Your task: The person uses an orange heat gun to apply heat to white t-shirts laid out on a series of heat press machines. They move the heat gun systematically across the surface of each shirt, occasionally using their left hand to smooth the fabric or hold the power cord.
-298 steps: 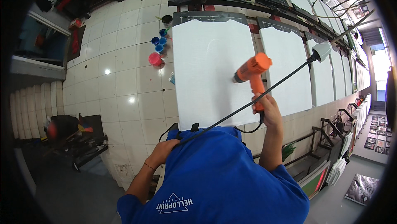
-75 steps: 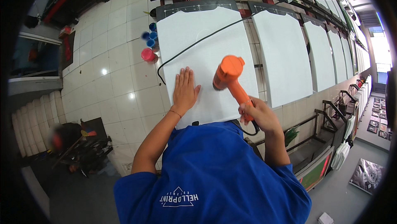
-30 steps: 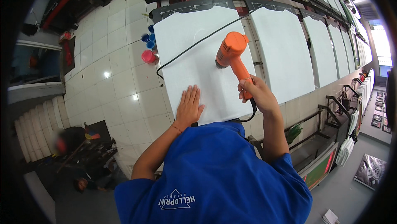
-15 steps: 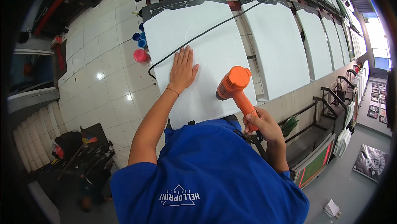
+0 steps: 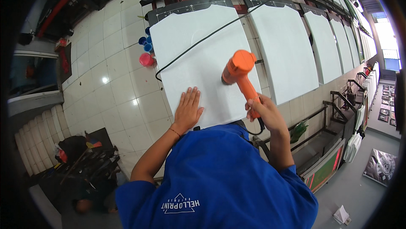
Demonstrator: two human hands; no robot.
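A white T-shirt (image 5: 207, 51) lies stretched flat over a dark board (image 5: 186, 7), whose marked end shows beyond the collar. My left hand (image 5: 188, 109) rests palm down on the cloth near my body, its fingers straight and close together. In my right hand (image 5: 266, 112) is an orange heat gun (image 5: 243, 70), gripped by its handle. Its dark nozzle points left and down, just above the middle of the shirt. A black cord (image 5: 203, 36) runs across the shirt from its far right to its left edge.
More white shirts on boards (image 5: 281, 53) stand in a row to the right. Blue cups (image 5: 146, 43) and a pink container (image 5: 146, 59) are beside the shirt's left edge. Black metal frames (image 5: 317, 119) stand at the right. A person (image 5: 86, 203) is low at the left, in shadow.
My left hand has slid back toward my body over the shirt. The heat gun in my right hand has moved a little farther away from me.
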